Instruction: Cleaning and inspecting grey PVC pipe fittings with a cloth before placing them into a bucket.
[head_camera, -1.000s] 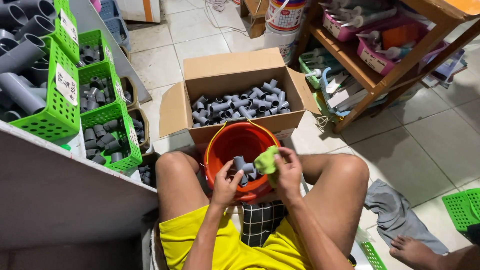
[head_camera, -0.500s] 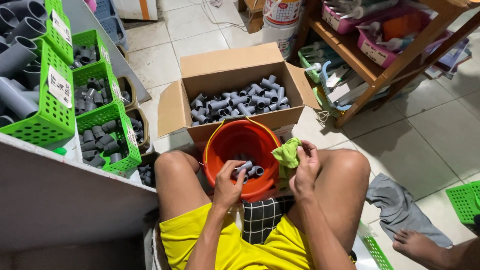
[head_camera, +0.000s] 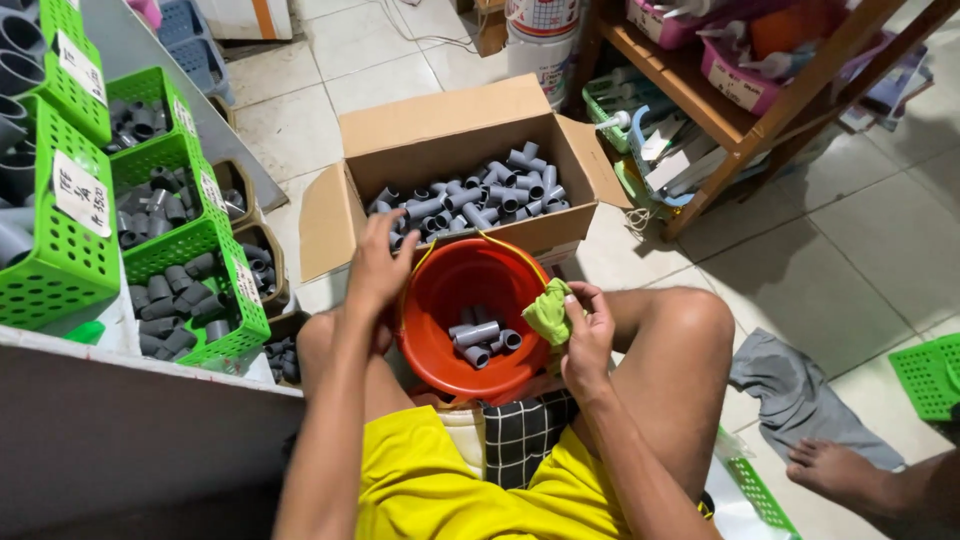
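Note:
I sit on the floor with an orange bucket (head_camera: 440, 345) between my knees; several grey pipe fittings (head_camera: 478, 338) lie in its bottom. My right hand (head_camera: 588, 335) holds a crumpled green cloth (head_camera: 549, 311) at the bucket's right rim. My left hand (head_camera: 380, 262) is raised over the bucket's left rim, fingers apart and holding nothing, reaching toward an open cardboard box (head_camera: 440, 135) full of grey pipe fittings (head_camera: 470, 198) just beyond the bucket.
Green plastic baskets (head_camera: 195, 240) of grey fittings stand on the left beside a grey counter (head_camera: 120, 420). A wooden shelf (head_camera: 740, 120) with bins is at the right. A grey rag (head_camera: 795, 385), another person's foot (head_camera: 830, 470) and a green basket (head_camera: 925, 375) lie at the lower right.
My left hand has left the bucket's inside and moved up and forward toward the cardboard box, now holding nothing. My right hand stays at the rim with the green cloth.

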